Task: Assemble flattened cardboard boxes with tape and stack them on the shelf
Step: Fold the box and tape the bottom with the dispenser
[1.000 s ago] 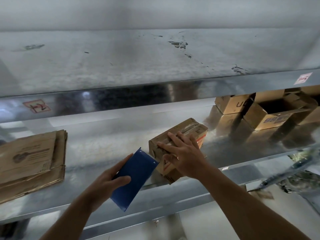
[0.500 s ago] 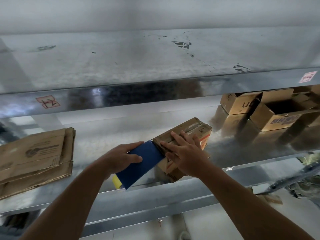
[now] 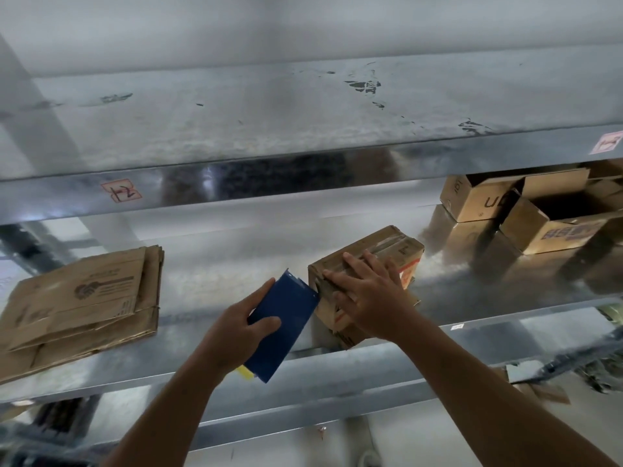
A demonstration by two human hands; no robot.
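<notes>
Moved the blue tool (image 3: 283, 325) in from left of the box (image 3: 387, 244); its top corner now meets the box's near-left edge. My left hand (image 3: 236, 328) grips it, thumb across the face. My right hand (image 3: 371, 294) lies flat on the box top, fingers spread, to pin the flaps for taping. The box sits on the shelf (image 3: 337, 358) near the front lip. The flattened stack (image 3: 84, 298) is well left of the box, the open boxes (image 3: 539, 227) behind-right. Tool is probably a tape dispenser: roll hidden, only a yellow bit (image 3: 245, 371) shows beneath. Seam too blurred to judge.

Glossy galvanized metal shelf (image 3: 236, 274); matt brown cardboard box (image 3: 377, 246).
</notes>
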